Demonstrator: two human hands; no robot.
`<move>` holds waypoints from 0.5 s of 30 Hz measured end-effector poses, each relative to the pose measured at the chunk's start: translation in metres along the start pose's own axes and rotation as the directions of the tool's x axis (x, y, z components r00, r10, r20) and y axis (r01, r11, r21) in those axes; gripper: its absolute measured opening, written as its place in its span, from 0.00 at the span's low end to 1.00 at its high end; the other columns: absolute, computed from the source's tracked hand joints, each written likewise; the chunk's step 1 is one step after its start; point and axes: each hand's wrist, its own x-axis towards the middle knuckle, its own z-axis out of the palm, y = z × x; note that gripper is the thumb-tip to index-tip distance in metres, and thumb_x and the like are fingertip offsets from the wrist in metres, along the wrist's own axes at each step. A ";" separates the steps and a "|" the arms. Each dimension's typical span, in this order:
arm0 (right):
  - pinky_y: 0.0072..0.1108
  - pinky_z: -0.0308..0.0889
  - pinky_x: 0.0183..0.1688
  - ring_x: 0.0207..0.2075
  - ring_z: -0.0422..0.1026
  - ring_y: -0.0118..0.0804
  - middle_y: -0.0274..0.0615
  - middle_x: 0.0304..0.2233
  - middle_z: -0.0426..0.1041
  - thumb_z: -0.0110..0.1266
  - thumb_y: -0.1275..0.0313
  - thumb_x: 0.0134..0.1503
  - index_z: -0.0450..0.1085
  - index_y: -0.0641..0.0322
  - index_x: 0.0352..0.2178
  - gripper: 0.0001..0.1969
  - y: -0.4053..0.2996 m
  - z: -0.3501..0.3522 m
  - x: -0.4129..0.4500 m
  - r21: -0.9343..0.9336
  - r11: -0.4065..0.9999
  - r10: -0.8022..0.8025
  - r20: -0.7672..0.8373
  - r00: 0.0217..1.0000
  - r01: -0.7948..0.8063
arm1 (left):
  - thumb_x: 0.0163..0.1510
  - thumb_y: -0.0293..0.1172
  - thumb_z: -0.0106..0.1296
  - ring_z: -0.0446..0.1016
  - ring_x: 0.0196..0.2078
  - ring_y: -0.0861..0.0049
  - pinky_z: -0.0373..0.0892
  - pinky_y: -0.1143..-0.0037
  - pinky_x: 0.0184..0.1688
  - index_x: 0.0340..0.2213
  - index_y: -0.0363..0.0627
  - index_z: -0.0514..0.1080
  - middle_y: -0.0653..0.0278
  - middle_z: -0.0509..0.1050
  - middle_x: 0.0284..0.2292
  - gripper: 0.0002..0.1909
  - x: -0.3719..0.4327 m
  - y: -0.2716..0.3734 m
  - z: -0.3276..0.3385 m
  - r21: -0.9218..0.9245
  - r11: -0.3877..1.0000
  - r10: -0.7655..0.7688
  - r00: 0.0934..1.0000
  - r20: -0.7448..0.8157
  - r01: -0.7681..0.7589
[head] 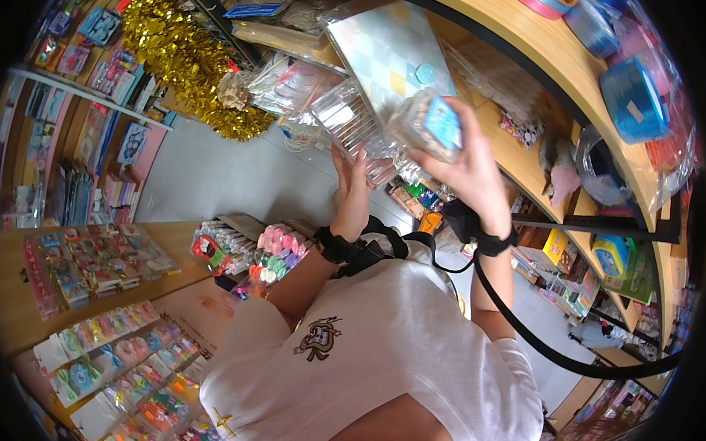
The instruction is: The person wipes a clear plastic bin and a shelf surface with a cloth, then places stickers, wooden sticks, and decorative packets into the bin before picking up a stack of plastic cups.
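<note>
My right hand [477, 166] grips a small clear plastic container [417, 126] with a blue label, tilted and slightly blurred; its contents look pale. Lower and to the left, my left hand [352, 188] has its fingers up around the near end of a clear plastic box [348, 118] with thin parallel lines along it. What the box holds cannot be made out. Behind both hands, a pale checked board or flat box [394, 47] in blue, white and yellow leans at the shelf, with a round turquoise piece [425, 74] on it.
Wooden shelves [560, 47] with ribbon rolls [634, 99] curve along the right. Gold tinsel [184, 57] hangs at upper left. Hair accessories on cards [121, 352] and bundled pens [229, 248] lie to the lower left. A black cable [536, 332] loops past my right arm.
</note>
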 end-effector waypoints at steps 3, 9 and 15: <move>0.22 0.63 0.36 0.33 0.70 0.38 0.51 0.30 0.69 0.58 0.67 0.36 0.56 0.69 0.43 0.32 -0.005 0.018 0.016 -0.010 0.998 0.056 0.194 0.979 -0.056 | 0.56 0.43 0.32 0.62 0.46 0.68 0.64 0.68 0.46 0.53 0.55 0.25 0.57 0.47 0.52 0.33 -0.001 -0.004 -0.002 0.015 0.999 0.034 0.999 0.033 -0.034; 0.25 0.64 0.31 0.29 0.70 0.40 0.54 0.26 0.69 0.55 0.68 0.36 0.56 0.73 0.42 0.30 -0.008 0.041 0.029 -0.099 0.984 0.175 0.352 0.919 -0.149 | 0.56 0.45 0.27 0.58 0.50 0.67 0.62 0.69 0.48 0.53 0.56 0.24 0.55 0.45 0.52 0.31 0.003 -0.006 -0.011 -0.026 0.999 -0.022 0.994 0.102 0.025; 0.31 0.63 0.35 0.34 0.68 0.56 0.64 0.29 0.66 0.56 0.72 0.35 0.54 0.76 0.39 0.29 -0.005 0.056 0.041 -0.231 0.970 0.163 0.398 0.903 -0.073 | 0.58 0.40 0.25 0.56 0.51 0.72 0.58 0.70 0.50 0.53 0.56 0.26 0.62 0.48 0.52 0.28 -0.002 -0.016 -0.011 0.062 0.996 0.052 0.994 0.099 -0.058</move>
